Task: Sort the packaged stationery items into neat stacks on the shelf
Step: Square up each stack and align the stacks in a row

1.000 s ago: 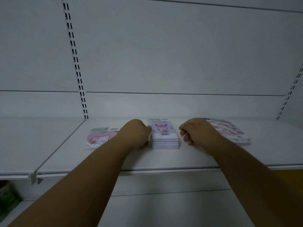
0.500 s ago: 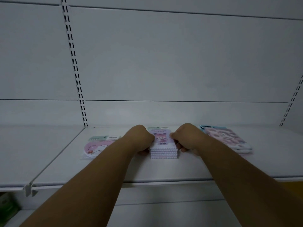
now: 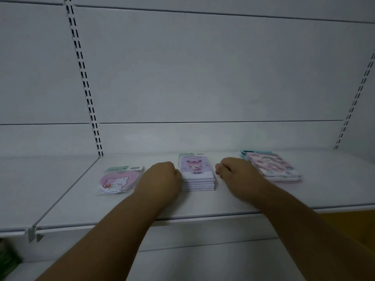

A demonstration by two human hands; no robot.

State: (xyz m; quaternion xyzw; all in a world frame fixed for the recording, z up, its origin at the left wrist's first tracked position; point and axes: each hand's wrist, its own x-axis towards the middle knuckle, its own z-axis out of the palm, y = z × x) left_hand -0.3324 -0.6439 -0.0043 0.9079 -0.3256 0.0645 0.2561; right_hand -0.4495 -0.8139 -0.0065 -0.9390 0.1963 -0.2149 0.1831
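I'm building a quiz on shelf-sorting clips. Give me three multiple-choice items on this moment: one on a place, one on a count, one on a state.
1. Where does the heart-shaped pink bunny packet lie?
A. left of the left hand
B. on the purple spiral notebook stack
C. right of the pink flat packet stack

2. How many groups of items lie on the white metal shelf?
A. one
B. three
C. five

3. How is the right hand?
A. lifting a notebook
B. flat on the shelf
C. fingers curled, holding nothing

Answers: 1 A, the packet sits beyond the left knuckles; 2 B, bunny packet, notebook stack, flat packets; 3 C, a gap separates it from the notebooks.
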